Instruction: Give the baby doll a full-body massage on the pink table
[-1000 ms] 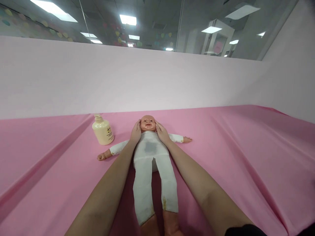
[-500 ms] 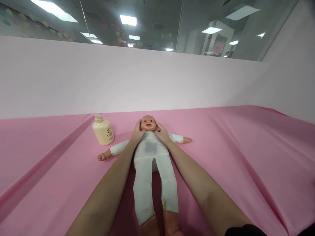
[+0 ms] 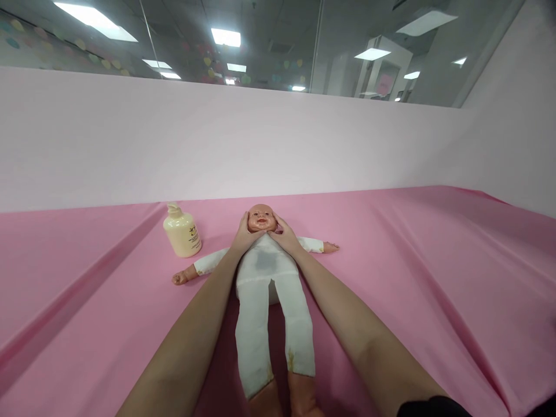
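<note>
A baby doll (image 3: 268, 263) with a white cloth body lies on its back, its head away from me and its feet near the bottom edge. My left hand (image 3: 244, 235) cups the left side of its head and neck. On the other side, my right hand (image 3: 285, 237) does the same. Both thumbs reach in beneath the chin and almost meet there. The fingers curl along the sides of the head, and their tips are partly hidden behind it. The doll's arms stretch out to either side.
A cream-coloured pump bottle (image 3: 183, 234) stands left of the doll, beyond its outstretched arm. Pink cloth (image 3: 391, 260) with several folds covers the surface. A white wall (image 3: 269, 139) rises behind, with glass panes (image 3: 269, 40) above it.
Both thumbs have slid inward under the doll's chin, closer to each other. The doll and the bottle stay in place.
</note>
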The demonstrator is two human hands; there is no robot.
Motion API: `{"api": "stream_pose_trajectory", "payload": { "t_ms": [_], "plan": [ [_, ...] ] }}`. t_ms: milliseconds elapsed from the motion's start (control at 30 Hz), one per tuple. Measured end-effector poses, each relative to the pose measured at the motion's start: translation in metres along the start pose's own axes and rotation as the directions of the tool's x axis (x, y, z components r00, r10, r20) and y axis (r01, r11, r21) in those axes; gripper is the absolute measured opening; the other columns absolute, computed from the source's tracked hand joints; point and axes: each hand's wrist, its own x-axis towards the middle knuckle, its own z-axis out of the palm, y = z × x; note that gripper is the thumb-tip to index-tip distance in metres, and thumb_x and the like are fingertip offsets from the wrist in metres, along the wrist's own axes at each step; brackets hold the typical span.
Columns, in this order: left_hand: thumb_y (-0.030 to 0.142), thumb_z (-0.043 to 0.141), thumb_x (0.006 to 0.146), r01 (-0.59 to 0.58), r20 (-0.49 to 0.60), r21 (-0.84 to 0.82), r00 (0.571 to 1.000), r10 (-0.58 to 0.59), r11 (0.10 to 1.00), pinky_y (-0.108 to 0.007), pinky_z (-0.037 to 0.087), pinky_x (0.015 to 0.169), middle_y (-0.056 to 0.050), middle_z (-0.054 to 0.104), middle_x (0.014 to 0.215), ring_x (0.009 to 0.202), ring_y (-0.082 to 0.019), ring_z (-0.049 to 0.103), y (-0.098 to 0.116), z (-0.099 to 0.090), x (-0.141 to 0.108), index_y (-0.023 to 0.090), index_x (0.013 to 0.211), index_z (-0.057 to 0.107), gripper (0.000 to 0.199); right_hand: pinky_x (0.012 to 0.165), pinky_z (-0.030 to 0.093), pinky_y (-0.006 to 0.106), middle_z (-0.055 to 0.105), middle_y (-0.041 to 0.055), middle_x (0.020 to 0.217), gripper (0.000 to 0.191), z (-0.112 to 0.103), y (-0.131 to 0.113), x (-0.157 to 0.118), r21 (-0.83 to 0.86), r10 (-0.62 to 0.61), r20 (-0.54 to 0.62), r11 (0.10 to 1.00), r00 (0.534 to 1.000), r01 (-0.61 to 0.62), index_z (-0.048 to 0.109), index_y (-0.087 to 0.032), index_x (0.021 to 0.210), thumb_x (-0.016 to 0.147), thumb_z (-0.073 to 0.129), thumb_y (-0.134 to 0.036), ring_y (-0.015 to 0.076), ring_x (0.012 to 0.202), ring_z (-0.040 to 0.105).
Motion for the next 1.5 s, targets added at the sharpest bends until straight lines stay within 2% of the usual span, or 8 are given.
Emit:
{"api": "stream_pose_trajectory", "payload": {
  "t_ms": [167,633,867,1100,1500],
  "plan": [
    [0.037,0.078,0.068,0.008,-0.005,0.007,1.000,-0.008,1.000,-0.038,0.020,0.119,-0.008,0.023,0.153,0.142,-0.030,0.017,0.005,-0.001,-0.001,0.022,0.149,0.021,0.100,0.107,0.040,0.038,0.036,0.0007,0.147,0.071,0.001,0.000,0.000,0.016,0.019,-0.022,1.000,1.000,-0.018,0.037,-0.028,0.143,0.079,0.067,-0.037,0.0238,0.133,0.038],
    [0.052,0.072,0.072,-0.038,0.018,0.057,0.999,0.037,0.998,-0.037,0.020,0.118,-0.009,0.013,0.156,0.143,-0.025,0.015,-0.008,-0.001,0.003,0.021,0.149,0.018,0.099,0.114,0.030,0.040,0.039,0.0019,0.145,0.069,0.001,-0.002,0.002,0.020,0.013,-0.045,1.000,0.999,-0.012,0.043,-0.027,0.140,0.079,0.068,-0.048,0.0223,0.134,0.036],
    [0.052,0.069,0.075,-0.049,0.024,0.065,0.999,0.047,0.997,-0.038,0.018,0.118,-0.009,0.012,0.156,0.144,-0.024,0.014,-0.010,0.000,0.005,0.019,0.149,0.015,0.098,0.114,0.031,0.038,0.040,0.0022,0.144,0.068,0.002,0.000,0.003,0.001,0.005,-0.053,1.000,0.999,-0.005,0.042,-0.027,0.140,0.080,0.067,-0.049,0.0215,0.134,0.037],
    [0.057,0.065,0.077,-0.033,0.032,0.060,0.999,0.031,0.998,-0.037,0.020,0.118,-0.008,0.011,0.156,0.143,-0.024,0.016,-0.004,0.001,0.000,0.021,0.149,0.013,0.096,0.108,0.038,0.035,0.039,0.0004,0.145,0.065,0.003,0.000,0.003,-0.001,0.015,-0.055,1.000,0.998,-0.015,0.041,-0.028,0.140,0.082,0.064,-0.047,0.0209,0.132,0.038],
    [0.052,0.065,0.078,-0.042,0.008,0.033,0.999,0.041,0.999,-0.037,0.020,0.118,-0.010,0.011,0.156,0.143,-0.024,0.015,-0.002,0.003,0.001,0.018,0.149,0.015,0.093,0.115,0.029,0.036,0.040,-0.0006,0.145,0.055,0.003,0.008,0.005,0.021,-0.031,-0.055,0.999,0.998,0.032,0.042,-0.027,0.140,0.090,0.054,-0.045,0.0181,0.134,0.037]
  ]
}}
